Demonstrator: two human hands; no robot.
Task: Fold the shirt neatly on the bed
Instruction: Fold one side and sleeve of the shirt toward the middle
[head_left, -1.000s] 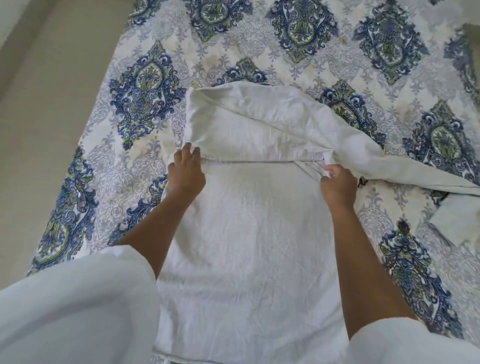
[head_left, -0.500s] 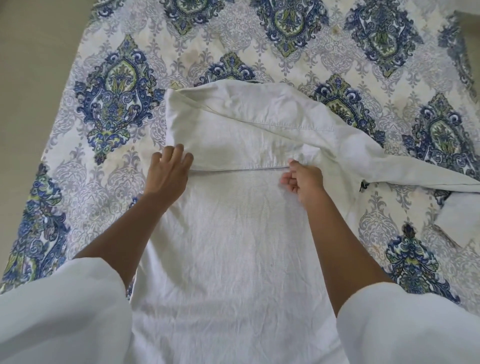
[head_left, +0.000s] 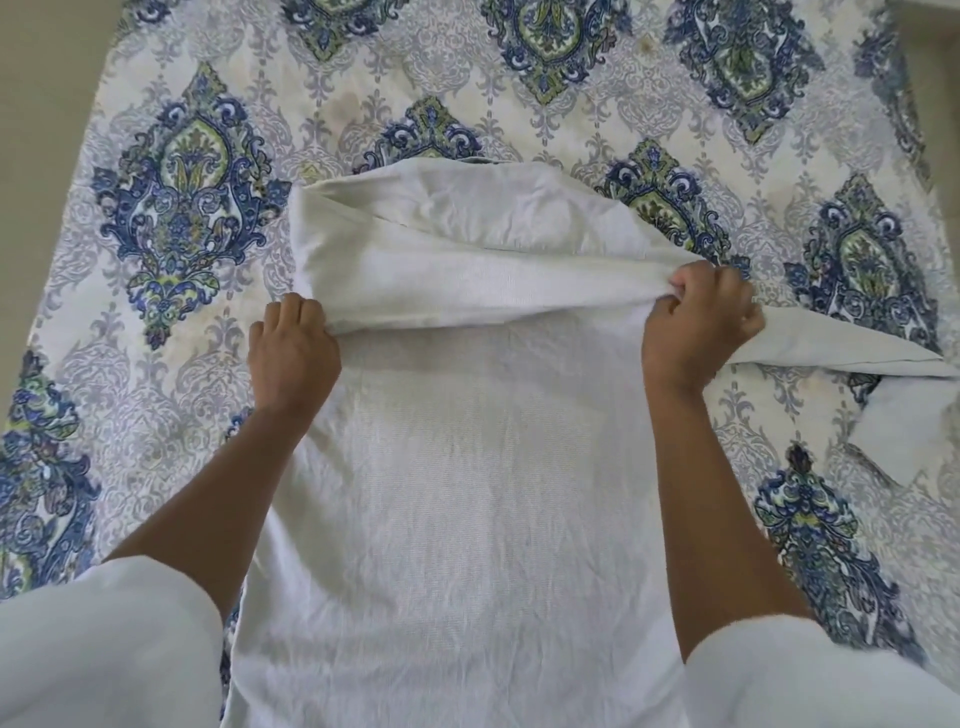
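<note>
Along the far left edge runs a strip of plain beige floor (head_left: 36, 78), and just beside it lies the bed (head_left: 182, 218), its top printed with blue and green medallions on white. Low on that side the person's left sleeve (head_left: 104, 644), white and loose, fills the corner. From it the bare forearm reaches up to the left hand (head_left: 293, 353), knuckles up, its fingers curled round the left end of a doubled-over band of cloth. That cloth is part of the shirt (head_left: 467, 519), a pale white one lying flat on the bed in the middle of the view, its long body running toward the person (the fabric is faintly creased). Its far part is folded back toward the near side, and the near edge of that fold stretches between the two hands. At the right end of the edge the right hand (head_left: 698, 322) is closed tight on a bunch of the fabric. Past it the shirt sleeve (head_left: 841, 353) trails off to the right across the bed. White again, the person's right sleeve (head_left: 831, 675) covers the lower right corner.
</note>
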